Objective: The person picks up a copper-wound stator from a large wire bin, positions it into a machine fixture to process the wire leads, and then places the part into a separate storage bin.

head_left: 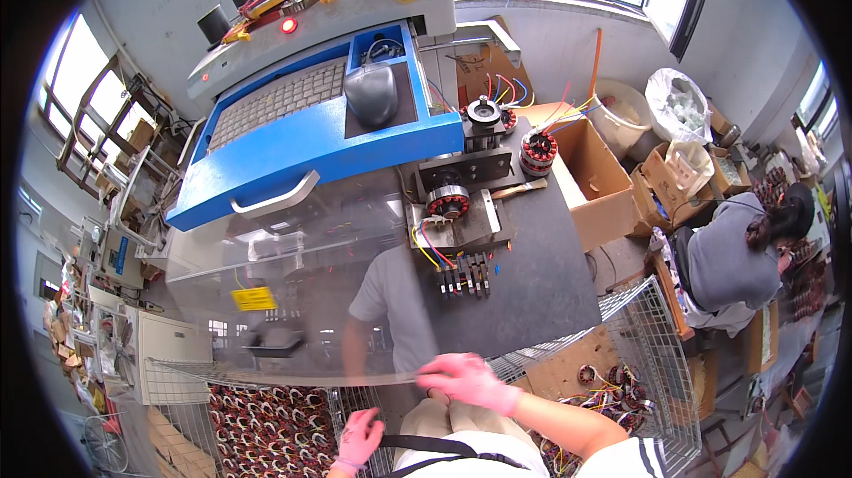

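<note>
At lower centre, the right hand (pixel 468 382), fingers curled, meets the clear cover's (pixel 311 327) lower edge; the left hand (pixel 359 438), grip unclear, is beside a wire basket (pixel 177 379). Open table (pixel 546 296) lies right of the mounted stator (pixel 447 203), mid-frame.

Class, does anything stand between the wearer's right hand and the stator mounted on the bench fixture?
Yes: in this view a row of dark terminal clips lies between the right hand and the mounted stator, though it looks low enough to reach over. The clear cover is just left of that line.
</note>
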`<state>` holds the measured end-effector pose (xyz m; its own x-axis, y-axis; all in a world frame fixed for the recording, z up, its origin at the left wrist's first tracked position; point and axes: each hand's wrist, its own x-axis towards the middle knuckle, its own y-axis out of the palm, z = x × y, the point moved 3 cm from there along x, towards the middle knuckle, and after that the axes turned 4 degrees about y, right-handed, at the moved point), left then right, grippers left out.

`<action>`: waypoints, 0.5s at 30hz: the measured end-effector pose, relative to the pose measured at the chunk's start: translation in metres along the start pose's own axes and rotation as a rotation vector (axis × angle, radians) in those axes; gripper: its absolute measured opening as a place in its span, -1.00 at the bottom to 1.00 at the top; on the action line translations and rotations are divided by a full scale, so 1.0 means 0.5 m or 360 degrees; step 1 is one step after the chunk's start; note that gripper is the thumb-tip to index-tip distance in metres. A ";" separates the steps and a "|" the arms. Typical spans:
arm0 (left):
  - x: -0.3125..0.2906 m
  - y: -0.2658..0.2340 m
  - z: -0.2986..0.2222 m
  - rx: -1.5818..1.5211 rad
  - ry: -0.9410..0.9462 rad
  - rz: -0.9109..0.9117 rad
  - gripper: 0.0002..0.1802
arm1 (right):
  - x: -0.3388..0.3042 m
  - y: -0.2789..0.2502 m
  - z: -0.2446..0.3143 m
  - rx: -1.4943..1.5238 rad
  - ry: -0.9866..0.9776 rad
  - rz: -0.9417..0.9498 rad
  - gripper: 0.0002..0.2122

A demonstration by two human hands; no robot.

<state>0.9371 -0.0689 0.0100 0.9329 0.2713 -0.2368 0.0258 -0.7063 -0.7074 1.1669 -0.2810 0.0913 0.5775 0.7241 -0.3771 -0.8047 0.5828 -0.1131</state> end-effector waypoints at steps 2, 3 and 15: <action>-0.046 -0.016 0.082 -0.0051 -0.0136 -0.0362 -0.63 | -0.068 -0.067 -0.034 0.0145 0.0261 -0.0297 -0.75; -0.029 -0.017 0.100 0.0067 -0.0057 -0.0493 -0.62 | -0.099 -0.103 -0.107 0.0232 0.0043 -0.0584 -0.80; 0.183 -0.222 0.083 0.0288 0.0281 -0.1085 -0.48 | -0.212 -0.421 -0.398 0.0817 -0.0276 -0.2089 -0.80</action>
<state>1.0045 0.0615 0.0391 0.7751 0.4924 0.3961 0.5765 -0.2944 -0.7622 1.2480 -0.5537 -0.0277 0.8938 -0.4257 -0.1410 0.4377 0.8965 0.0680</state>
